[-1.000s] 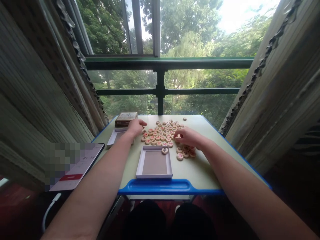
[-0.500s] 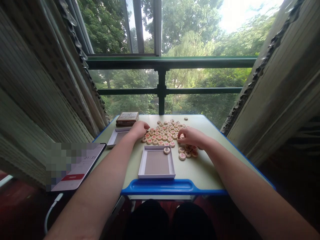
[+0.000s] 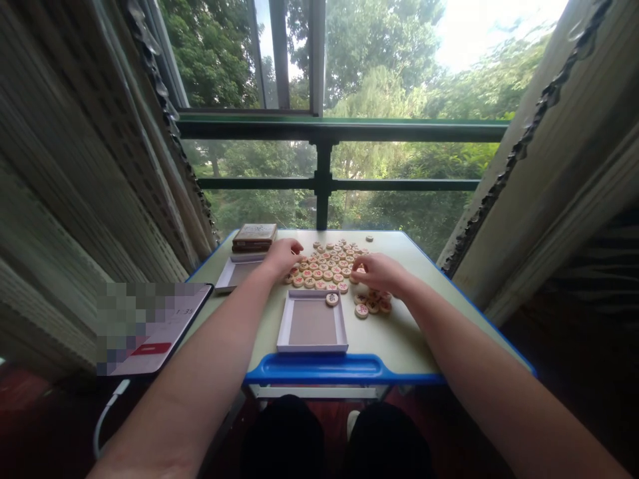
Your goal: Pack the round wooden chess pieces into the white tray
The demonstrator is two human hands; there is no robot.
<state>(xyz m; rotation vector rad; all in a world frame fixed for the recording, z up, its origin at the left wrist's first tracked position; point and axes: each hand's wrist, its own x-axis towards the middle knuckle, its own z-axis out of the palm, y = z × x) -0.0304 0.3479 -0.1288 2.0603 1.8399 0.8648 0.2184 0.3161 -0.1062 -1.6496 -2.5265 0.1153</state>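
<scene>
Cream-coloured xiangqi pieces (image 3: 328,275) lie spread on the table (image 3: 409,346) between the hands, beyond the open white box tray (image 3: 312,348). Handling them well probably calls for light, low fingertips and short sliding pushes, so neighbours neither tip nor ride up. The left hand (image 3: 285,256) curls narrowly at the spread's left edge; the right hand (image 3: 380,271), also narrow, is at its right edge, a small heap (image 3: 372,307) just nearer. Whether either grips a piece, I cannot tell.

Head-worn view, facing forward and down, table (image 3: 389,346) near
</scene>
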